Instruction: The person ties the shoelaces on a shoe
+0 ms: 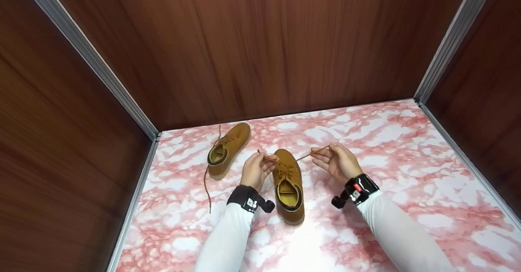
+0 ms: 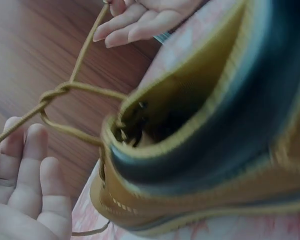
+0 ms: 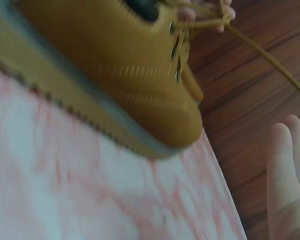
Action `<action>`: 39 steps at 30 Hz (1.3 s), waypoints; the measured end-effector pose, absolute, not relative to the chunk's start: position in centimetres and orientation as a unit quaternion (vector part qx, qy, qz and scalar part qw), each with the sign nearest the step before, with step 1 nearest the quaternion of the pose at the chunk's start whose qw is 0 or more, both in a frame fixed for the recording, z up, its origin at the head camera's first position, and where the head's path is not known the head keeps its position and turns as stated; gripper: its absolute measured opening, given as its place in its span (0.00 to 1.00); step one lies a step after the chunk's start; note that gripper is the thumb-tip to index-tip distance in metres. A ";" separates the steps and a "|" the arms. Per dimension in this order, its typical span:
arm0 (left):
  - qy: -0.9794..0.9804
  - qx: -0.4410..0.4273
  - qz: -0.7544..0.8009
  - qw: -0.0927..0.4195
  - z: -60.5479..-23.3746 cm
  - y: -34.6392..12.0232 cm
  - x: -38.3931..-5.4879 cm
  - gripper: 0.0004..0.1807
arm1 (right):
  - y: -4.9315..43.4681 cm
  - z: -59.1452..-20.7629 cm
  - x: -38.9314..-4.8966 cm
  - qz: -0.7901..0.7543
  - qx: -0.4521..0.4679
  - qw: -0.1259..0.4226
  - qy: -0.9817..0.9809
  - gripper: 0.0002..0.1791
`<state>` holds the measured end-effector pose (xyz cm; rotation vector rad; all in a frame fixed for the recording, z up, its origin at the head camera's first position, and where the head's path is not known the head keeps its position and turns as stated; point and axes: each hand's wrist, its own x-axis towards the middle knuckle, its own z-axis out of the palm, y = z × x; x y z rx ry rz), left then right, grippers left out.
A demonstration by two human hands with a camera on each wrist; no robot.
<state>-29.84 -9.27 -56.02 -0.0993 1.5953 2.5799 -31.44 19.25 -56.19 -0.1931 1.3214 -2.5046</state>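
Observation:
A tan lace-up shoe with a dark collar stands on the surface between both hands, its toe pointing away from me. The left hand pinches one end of its shoelace at the shoe's left. On the right side, the right hand pinches the other lace end between thumb and forefinger, its remaining fingers extended. Between the hands the two lace ends wrap around each other in a twist, raised above the shoe's opening in the left wrist view. The left fingertips are cut off in that view.
A matching tan shoe stands farther back on the left, its untied lace trailing over the red-and-white marbled surface. Brown wood-look panels with grey metal edging enclose the back and sides.

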 end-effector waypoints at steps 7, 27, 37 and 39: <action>0.495 -0.039 0.866 0.066 -56.1 -9.7 -29.6 0.16 | 18.3 -55.9 -31.3 -0.900 -0.047 0.146 0.407 0.25; 0.554 -0.081 0.826 0.064 -56.9 -11.1 -29.5 0.16 | 21.2 -56.1 -32.4 -0.860 0.014 0.110 0.498 0.11; 0.579 -0.100 0.807 0.056 -57.6 -12.5 -29.3 0.15 | 22.2 -56.6 -32.4 -0.851 0.052 0.104 0.512 0.08; 0.584 -0.105 0.803 0.056 -57.7 -12.7 -29.3 0.15 | 22.5 -56.6 -32.3 -0.847 0.052 0.103 0.518 0.08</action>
